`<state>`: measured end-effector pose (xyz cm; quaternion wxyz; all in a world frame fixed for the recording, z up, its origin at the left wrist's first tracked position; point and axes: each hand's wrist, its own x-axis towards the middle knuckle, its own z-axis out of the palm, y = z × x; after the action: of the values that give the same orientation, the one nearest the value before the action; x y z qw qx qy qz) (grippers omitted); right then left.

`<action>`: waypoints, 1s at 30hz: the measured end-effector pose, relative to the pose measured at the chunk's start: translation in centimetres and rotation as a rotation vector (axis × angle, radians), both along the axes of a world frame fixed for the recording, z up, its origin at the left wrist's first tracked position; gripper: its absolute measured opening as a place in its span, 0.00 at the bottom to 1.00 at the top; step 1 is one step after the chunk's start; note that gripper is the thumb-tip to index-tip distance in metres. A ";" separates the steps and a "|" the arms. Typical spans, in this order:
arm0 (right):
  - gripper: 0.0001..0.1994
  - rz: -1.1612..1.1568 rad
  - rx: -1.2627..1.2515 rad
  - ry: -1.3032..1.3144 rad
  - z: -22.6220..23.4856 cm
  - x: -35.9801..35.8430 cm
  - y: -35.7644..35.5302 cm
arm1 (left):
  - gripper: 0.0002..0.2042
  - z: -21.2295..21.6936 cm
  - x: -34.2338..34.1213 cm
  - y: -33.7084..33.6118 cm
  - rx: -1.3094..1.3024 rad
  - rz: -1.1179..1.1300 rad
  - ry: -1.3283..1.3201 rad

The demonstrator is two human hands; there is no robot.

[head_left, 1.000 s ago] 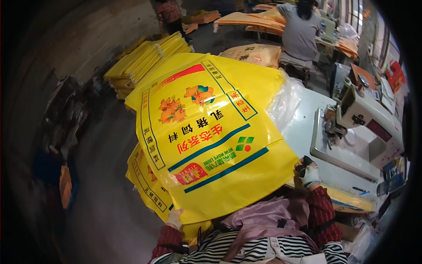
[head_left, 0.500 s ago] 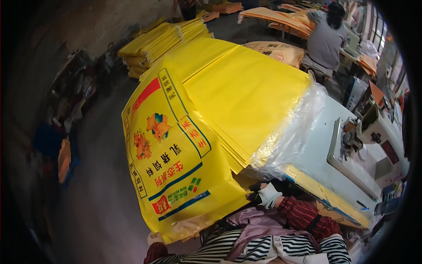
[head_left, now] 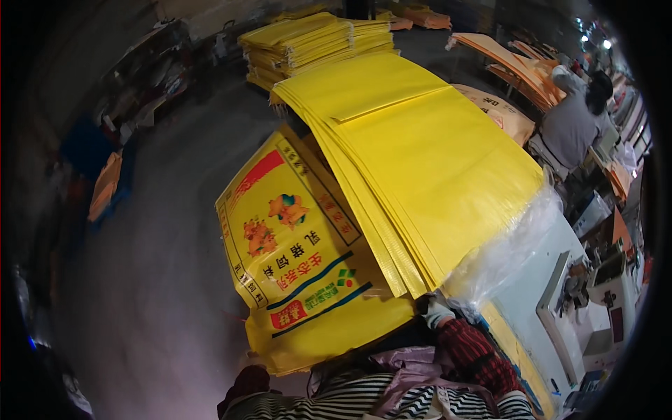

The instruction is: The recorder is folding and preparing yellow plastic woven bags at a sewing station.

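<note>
A yellow printed woven bag (head_left: pixel 294 245), with piglet pictures on it, hangs at a slant in front of me, left of a stack of plain yellow bags (head_left: pixel 441 161). Its near left corner is held up at my left hand (head_left: pixel 256 361), whose fingers are mostly hidden behind the bag below the dark red sleeve. My right hand (head_left: pixel 437 313), in a white glove with dark fingertips, is closed at the bag's near right corner, close under the stack's front corner. The bag's far edge passes beside the stack's loose left edges.
Clear plastic film (head_left: pixel 504 245) lies along the stack's right side on a pale table (head_left: pixel 521 294). A sewing machine (head_left: pixel 609 301) stands at the right. More yellow bags (head_left: pixel 315 49) are piled behind. A person in grey (head_left: pixel 570 129) sits at the far right near orange sheets (head_left: pixel 511 70).
The printed bag has come down and away from the stack's left side, uncovering the stack's edges. My view has shifted left, so the scene sits further right. Both hands stay at the near edge.
</note>
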<state>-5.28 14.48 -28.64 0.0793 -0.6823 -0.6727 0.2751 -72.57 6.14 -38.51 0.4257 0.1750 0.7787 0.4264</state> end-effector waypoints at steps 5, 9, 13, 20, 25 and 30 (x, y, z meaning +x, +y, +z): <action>0.18 -0.210 -0.079 -0.497 4.6 1.4 -4.0 | 0.08 0.5 6.5 4.8 -0.112 -0.188 0.288; 0.16 -0.305 -0.326 -0.428 10.6 -0.3 -2.7 | 0.13 4.6 9.5 7.7 -0.331 -0.609 0.890; 0.12 -0.308 -0.055 -0.158 -1.1 2.4 -3.8 | 0.16 -2.1 5.0 6.1 -0.022 -0.409 0.706; 0.12 -0.300 -0.123 -0.208 3.4 2.7 -1.4 | 0.20 2.8 10.8 8.0 -0.410 -0.889 0.822; 0.13 -0.290 0.018 -0.121 3.8 2.5 -4.6 | 0.19 17.9 26.3 20.8 0.591 -0.840 1.176; 0.14 -0.128 -0.298 -0.201 11.5 1.7 -5.2 | 0.11 36.5 45.3 28.2 1.027 -1.093 0.572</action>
<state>-3.57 9.28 -17.18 -0.0730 -0.7518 -0.5843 0.2967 -27.28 34.32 -2.06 0.2248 0.8078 0.3685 0.4014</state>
